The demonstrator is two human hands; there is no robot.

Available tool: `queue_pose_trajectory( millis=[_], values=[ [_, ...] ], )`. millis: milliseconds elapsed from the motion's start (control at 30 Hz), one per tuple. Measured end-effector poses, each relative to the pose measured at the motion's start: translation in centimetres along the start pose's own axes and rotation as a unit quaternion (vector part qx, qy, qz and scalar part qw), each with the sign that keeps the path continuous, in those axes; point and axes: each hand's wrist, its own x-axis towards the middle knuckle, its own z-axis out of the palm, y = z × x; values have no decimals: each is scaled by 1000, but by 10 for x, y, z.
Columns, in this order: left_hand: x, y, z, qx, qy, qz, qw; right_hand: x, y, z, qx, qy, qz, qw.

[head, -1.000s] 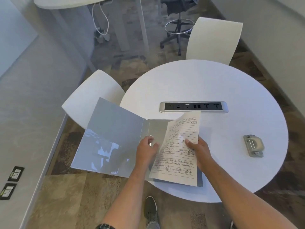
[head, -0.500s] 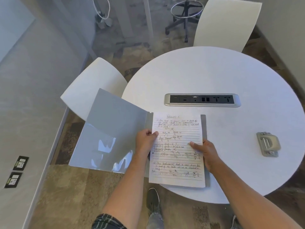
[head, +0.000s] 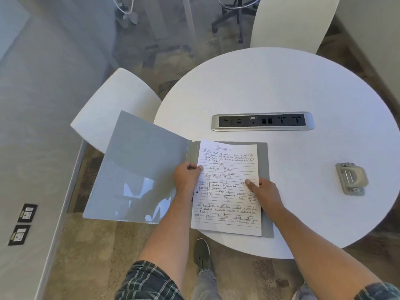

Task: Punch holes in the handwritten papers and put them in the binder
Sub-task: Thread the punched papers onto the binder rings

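Observation:
An open grey binder [head: 138, 169] lies at the near left edge of the round white table [head: 281, 87]; its front cover hangs out past the rim. The lined handwritten papers [head: 229, 204] lie flat on the binder's right half. My left hand [head: 187, 178] pinches the papers' left margin at the spine. My right hand [head: 263, 192] rests flat on the sheet's right side, fingers pressing it down. A grey hole punch [head: 351, 178] sits alone to the right, apart from both hands.
A silver power and socket strip [head: 263, 121] is set into the table behind the binder. White chairs stand at the left [head: 112, 109] and the far side [head: 292, 22]. My shoe [head: 202, 252] shows under the table's near edge.
The papers have come down from a tilted, lifted position to lie flat on the binder's right half. Both hands stayed on the sheet. The view has shifted closer.

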Motion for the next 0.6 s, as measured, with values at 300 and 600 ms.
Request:
queue_pose_trajectory(
  millis=[300,600],
  values=[
    [20,11,-3,20,-35,-17,999,-4,6,-3,-8,7,-14,1000],
    [39,2,-16,16,-137,-47,989,-12,5,4,-55,64,-21,996]
  ],
)
